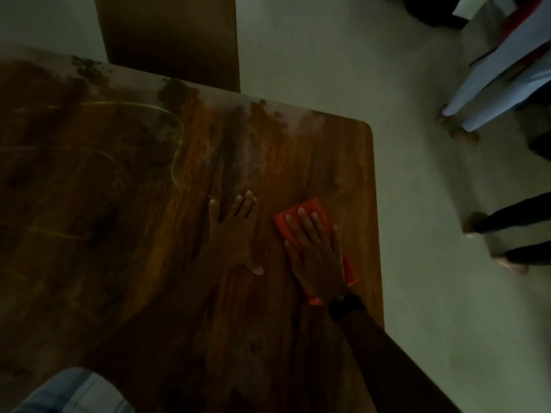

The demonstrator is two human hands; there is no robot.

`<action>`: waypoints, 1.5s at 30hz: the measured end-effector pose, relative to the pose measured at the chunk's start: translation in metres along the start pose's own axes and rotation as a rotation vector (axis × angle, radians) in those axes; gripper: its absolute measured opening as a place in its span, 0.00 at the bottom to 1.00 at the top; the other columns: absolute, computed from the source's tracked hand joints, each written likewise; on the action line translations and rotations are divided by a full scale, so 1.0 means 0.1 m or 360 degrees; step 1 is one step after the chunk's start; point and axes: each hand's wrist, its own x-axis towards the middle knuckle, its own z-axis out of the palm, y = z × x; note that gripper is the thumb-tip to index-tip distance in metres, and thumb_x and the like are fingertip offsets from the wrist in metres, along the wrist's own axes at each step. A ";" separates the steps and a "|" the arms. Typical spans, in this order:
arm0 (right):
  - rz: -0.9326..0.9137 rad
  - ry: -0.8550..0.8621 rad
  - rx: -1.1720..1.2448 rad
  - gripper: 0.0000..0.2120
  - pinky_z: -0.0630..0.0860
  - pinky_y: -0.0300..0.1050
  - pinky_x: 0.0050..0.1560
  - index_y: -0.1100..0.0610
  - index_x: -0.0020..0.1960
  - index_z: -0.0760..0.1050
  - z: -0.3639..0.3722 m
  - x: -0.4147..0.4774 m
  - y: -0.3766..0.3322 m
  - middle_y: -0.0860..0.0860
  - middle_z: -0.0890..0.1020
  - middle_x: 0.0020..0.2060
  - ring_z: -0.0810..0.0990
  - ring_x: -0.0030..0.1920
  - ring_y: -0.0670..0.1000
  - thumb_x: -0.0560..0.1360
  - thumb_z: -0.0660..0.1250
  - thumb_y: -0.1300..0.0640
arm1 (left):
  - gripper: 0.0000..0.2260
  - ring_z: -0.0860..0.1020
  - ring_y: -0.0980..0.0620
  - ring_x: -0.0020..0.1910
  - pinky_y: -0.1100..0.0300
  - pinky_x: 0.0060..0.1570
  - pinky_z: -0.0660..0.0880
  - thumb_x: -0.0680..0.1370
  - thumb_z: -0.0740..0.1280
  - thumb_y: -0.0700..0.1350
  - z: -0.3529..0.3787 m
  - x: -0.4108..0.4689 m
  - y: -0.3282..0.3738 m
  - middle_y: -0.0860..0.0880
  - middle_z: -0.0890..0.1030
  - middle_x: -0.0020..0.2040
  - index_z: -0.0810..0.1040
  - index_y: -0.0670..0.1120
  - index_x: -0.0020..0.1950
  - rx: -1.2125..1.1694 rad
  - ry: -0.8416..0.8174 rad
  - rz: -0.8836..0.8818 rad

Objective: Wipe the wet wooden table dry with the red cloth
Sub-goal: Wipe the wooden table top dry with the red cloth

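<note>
The room was dim, with a pale floor around a wooden table (298, 150) whose grain ran away from the person. The red cloth (311, 207) lay flat on the table close to its right edge, folded into a long strip. Its long axis ran near to far, in line with the fingers on top of it.

The right hand (316, 257) pressed down on the cloth with straight, spread fingers, gripping nothing. A dark wristwatch (346, 305) sat just behind the cloth. The left hand (235, 231) rested beside the cloth on its left, palm down on bare wood, fingers extended, well clear of the fabric.

The blotchy wet patches (179, 93) lay beyond the cloth and to its left, along the far edge, so the next stroke probably called for a push forward and leftward by the right hand.

Most of the cloth was hidden under the palm. The wood left of the cloth was too dark to judge its wetness. Bare feet (511, 265) stood right of the cloth, cut off above.
</note>
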 end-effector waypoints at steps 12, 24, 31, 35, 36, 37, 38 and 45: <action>0.0163 0.0073 0.0168 0.27 0.41 0.63 0.76 0.41 0.79 0.48 -0.04 0.30 -0.09 0.45 0.49 0.80 0.45 0.80 0.51 0.81 0.44 0.40 | 0.60 0.39 0.48 0.77 0.31 0.67 0.37 0.59 0.74 0.68 0.08 -0.15 0.07 0.50 0.39 0.79 0.40 0.50 0.78 -0.0037 0.0126 -0.0024; -0.0019 0.0151 0.0170 0.25 0.48 0.63 0.75 0.44 0.79 0.54 0.37 -2.14 -0.30 0.47 0.54 0.80 0.48 0.80 0.51 0.83 0.49 0.43 | 0.39 0.39 0.52 0.77 0.42 0.73 0.43 0.75 0.58 0.64 0.80 -1.48 0.31 0.54 0.40 0.78 0.43 0.52 0.78 0.0101 0.0014 0.0120; -0.0028 0.0113 0.0201 0.25 0.45 0.63 0.76 0.44 0.79 0.56 0.28 -1.85 -0.29 0.47 0.55 0.79 0.49 0.80 0.51 0.83 0.47 0.42 | 0.36 0.40 0.49 0.77 0.39 0.73 0.43 0.77 0.57 0.62 0.82 -1.47 0.39 0.53 0.41 0.79 0.44 0.51 0.79 0.0159 -0.0004 0.0058; -0.0025 0.0055 0.0207 0.26 0.40 0.61 0.76 0.43 0.79 0.54 0.20 -1.32 -0.34 0.47 0.53 0.80 0.47 0.79 0.51 0.82 0.46 0.41 | 0.36 0.43 0.49 0.78 0.39 0.73 0.45 0.78 0.59 0.60 0.81 -1.47 0.42 0.52 0.42 0.79 0.45 0.51 0.79 0.0079 0.0032 0.0031; -0.0010 0.0051 0.0229 0.26 0.39 0.61 0.75 0.42 0.79 0.54 0.17 -1.20 -0.36 0.46 0.53 0.80 0.47 0.79 0.51 0.82 0.46 0.41 | 0.36 0.43 0.49 0.78 0.39 0.73 0.46 0.77 0.60 0.60 0.82 -1.47 0.42 0.52 0.42 0.79 0.45 0.51 0.79 0.0078 0.0030 0.0033; 0.0004 0.0052 0.0249 0.25 0.38 0.61 0.75 0.42 0.79 0.54 0.14 -1.10 -0.38 0.46 0.53 0.80 0.47 0.79 0.51 0.82 0.47 0.41 | 0.37 0.43 0.49 0.78 0.39 0.73 0.46 0.77 0.60 0.61 0.81 -1.48 0.42 0.53 0.42 0.79 0.45 0.51 0.79 0.0088 0.0028 0.0032; 0.0018 0.0044 0.0268 0.25 0.37 0.61 0.75 0.42 0.79 0.53 0.12 -1.03 -0.40 0.46 0.52 0.80 0.46 0.79 0.50 0.83 0.48 0.42 | 0.38 0.43 0.49 0.78 0.38 0.73 0.46 0.76 0.61 0.61 0.81 -1.48 0.42 0.53 0.42 0.79 0.45 0.51 0.79 0.0099 0.0030 0.0035; -0.0036 0.0106 0.0219 0.24 0.38 0.61 0.75 0.43 0.79 0.54 0.19 -1.29 -0.54 0.47 0.54 0.79 0.49 0.79 0.52 0.84 0.50 0.44 | 0.41 0.45 0.46 0.78 0.36 0.72 0.45 0.74 0.66 0.60 0.79 -1.53 0.48 0.52 0.44 0.79 0.46 0.51 0.79 0.0126 0.0017 0.0013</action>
